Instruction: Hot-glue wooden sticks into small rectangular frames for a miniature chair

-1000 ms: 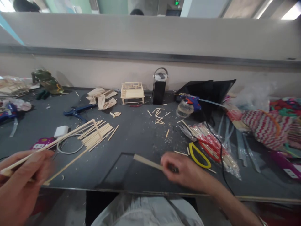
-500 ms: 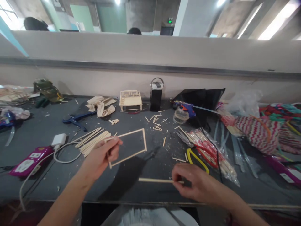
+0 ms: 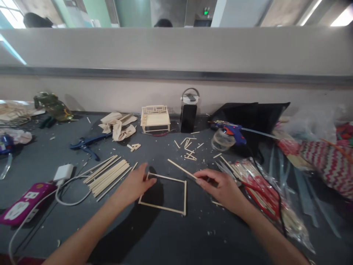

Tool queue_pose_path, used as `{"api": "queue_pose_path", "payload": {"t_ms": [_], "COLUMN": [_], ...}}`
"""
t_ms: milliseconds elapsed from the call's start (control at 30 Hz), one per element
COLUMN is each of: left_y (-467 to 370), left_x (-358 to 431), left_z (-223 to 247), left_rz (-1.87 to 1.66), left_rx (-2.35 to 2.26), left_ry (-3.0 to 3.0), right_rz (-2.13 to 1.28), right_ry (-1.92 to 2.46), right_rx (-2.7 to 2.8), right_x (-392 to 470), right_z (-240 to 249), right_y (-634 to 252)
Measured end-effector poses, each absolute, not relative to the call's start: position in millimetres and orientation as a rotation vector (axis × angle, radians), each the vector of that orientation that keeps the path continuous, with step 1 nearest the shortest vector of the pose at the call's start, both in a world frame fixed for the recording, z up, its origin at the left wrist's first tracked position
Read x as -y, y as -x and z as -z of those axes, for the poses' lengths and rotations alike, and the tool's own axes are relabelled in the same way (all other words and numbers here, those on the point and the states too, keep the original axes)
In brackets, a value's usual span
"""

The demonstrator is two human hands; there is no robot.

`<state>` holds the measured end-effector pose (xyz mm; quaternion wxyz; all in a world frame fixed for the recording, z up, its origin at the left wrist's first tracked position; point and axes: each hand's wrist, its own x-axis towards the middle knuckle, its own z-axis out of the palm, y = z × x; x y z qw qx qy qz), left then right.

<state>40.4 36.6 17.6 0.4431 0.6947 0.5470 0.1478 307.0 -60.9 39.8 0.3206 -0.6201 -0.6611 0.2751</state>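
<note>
A rectangular frame of thin wooden sticks (image 3: 185, 197) appears to lie flat on the dark table. Over its far left corner is my left hand (image 3: 135, 186), thumb and forefinger spread apart and close to the stick there. My thumb hides part of the frame's left side. My right hand (image 3: 220, 186) pinches one end of a thin wooden stick (image 3: 180, 168), which points away to the left, beyond the frame's far right corner. Left of my left hand lies a row of loose wooden sticks (image 3: 110, 178). Short cut pieces (image 3: 189, 145) are scattered beyond the frame.
A small wooden model bed (image 3: 156, 119) stands at the back, beside a phone (image 3: 189, 118). On the right are a blue glue gun (image 3: 234, 132), a clear jar (image 3: 220, 141) and bagged sticks (image 3: 264, 191). Leftward lie a blue clamp-like tool (image 3: 88, 143) and a purple power strip (image 3: 27, 202).
The frame has come down and turned to lie on the table, and my left fingers have spread. My right hand has moved forward, raising the stick it holds from near the front edge.
</note>
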Motion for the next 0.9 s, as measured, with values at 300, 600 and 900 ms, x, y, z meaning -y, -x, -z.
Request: {"api": "queue_pose_path", "payload": {"t_ms": [300, 600, 900], "left_y": [-33, -29, -32], "left_x": [-44, -41, -74], "left_z": [-15, -11, -18], "left_rz": [-0.144, -0.239, -0.413], "left_rx": [-1.499, -1.405, -1.508], "left_ry": [-2.043, -1.901, -2.032], "right_rz": [-0.733, -0.718, -0.374], "right_ry": [1.699, 1.683, 1.861], "right_rx": [1.75, 1.746, 1.791], "right_x": [46, 41, 25], "right_z": [-16, -10, 0], "right_y": [-298, -298, -305]}}
